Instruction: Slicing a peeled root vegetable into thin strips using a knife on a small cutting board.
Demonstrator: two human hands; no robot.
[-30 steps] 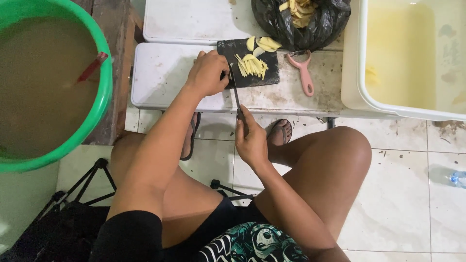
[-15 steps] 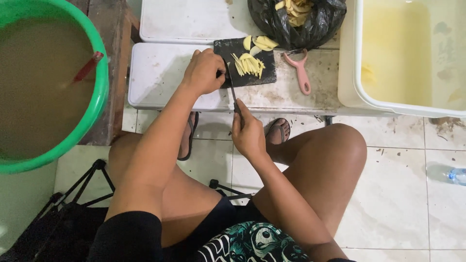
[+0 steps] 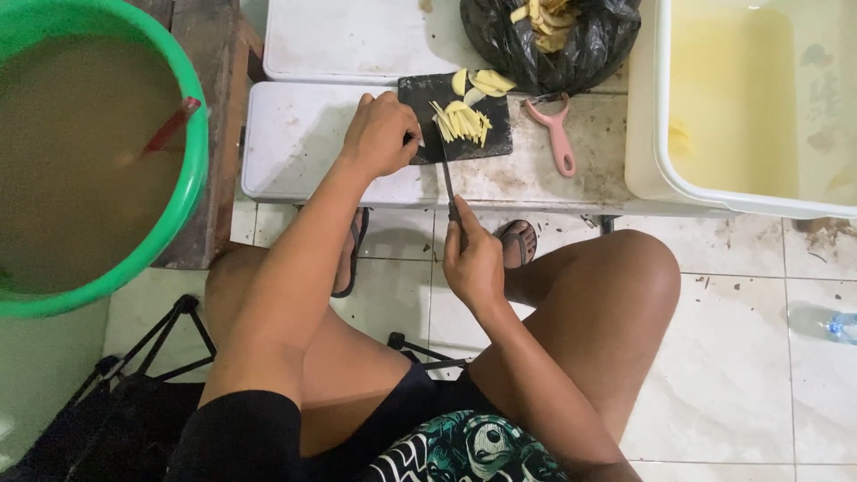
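My right hand (image 3: 473, 259) grips the handle of a long knife (image 3: 445, 170) whose blade reaches forward onto a small black cutting board (image 3: 420, 94). On the board lie thin yellow strips (image 3: 461, 121) and a few larger pale slices (image 3: 482, 83). My left hand (image 3: 379, 134) rests curled on the board's left edge, just beside the blade; whatever it presses down is hidden under the fingers. The board sits on a low white bench (image 3: 295, 143) in front of my knees.
A pink peeler (image 3: 557, 134) lies right of the board. A black bag of peelings (image 3: 553, 36) sits behind it. A white tub of yellowish water (image 3: 759, 98) stands at right, a green bucket of murky water (image 3: 80, 152) at left. A plastic bottle (image 3: 839, 326) lies on the tiled floor.
Hands and knife keep the same pose at the board; only the camera view has shifted slightly.
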